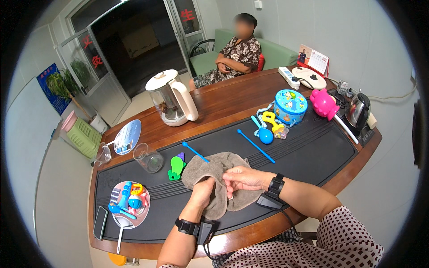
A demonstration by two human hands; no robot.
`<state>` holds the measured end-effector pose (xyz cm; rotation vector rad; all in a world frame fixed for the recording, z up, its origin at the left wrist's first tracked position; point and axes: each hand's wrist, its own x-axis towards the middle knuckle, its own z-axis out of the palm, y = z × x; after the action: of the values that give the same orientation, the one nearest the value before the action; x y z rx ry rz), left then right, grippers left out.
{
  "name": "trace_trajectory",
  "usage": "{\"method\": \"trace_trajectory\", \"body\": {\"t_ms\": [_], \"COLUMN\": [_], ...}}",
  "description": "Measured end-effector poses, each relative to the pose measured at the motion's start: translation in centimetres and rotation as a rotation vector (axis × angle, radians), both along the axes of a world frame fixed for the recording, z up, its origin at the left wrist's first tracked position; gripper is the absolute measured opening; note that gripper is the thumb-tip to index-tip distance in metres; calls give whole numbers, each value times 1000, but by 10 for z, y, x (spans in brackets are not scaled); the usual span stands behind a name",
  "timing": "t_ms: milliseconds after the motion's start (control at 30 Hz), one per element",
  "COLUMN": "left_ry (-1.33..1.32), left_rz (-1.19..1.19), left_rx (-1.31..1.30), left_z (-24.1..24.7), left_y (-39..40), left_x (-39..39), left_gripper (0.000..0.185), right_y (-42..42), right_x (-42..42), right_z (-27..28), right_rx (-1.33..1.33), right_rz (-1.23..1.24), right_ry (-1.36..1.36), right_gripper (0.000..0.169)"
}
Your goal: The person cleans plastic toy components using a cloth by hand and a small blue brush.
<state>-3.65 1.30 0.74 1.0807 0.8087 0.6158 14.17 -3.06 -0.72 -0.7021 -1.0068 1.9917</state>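
Note:
A grey-brown towel [219,164] lies bunched on the black mat before me. My left hand [203,191] is partly under a fold of it, its fingers hidden by the cloth. With thumb and fingers, my right hand [239,179] pinches the towel's edge just to the right. One blue plastic stick [196,152] rests with its lower end on the towel; a second blue stick [256,146] lies on the mat to the upper right. Green and purple toy pieces [176,166] sit close to the towel's left side.
A glass cup [149,159], a hand fan holding toys [144,217] and a phone [100,222] are at left. Behind stands a glass kettle [172,100]. A blue toy drum [290,106], rattles [265,135] and a steel kettle [358,112] are at right. A person sits beyond the table.

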Motion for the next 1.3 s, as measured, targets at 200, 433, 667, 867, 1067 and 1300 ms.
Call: {"method": "trace_trajectory", "body": {"t_ms": [200,433,667,867,1067,1300], "left_ry": [-72,-270,-41,-71,-194,-257], "left_rz": [113,285,109,81,287,344], "left_rx": [-26,-50,-53,-68,17,-43], "left_z": [-9,0,-16,-14,-6,-18], "left_y": [5,8,6,4,8,18], "left_x": [-1,6,0,1,3,1], "left_gripper": [22,24,23,22,25,26], "right_y": [2,0,-1,-1,0,-2], "right_x": [-1,-1,-1,-2,0,-1], "right_z": [-2,3,4,3,3,6], "right_rx": [11,66,6,-11,100,151], "right_rz": [15,53,24,-6,92,136], "right_ry": [41,-24,-37,3,-19,-96], "right_gripper": [30,31,30,31,30,31]}}
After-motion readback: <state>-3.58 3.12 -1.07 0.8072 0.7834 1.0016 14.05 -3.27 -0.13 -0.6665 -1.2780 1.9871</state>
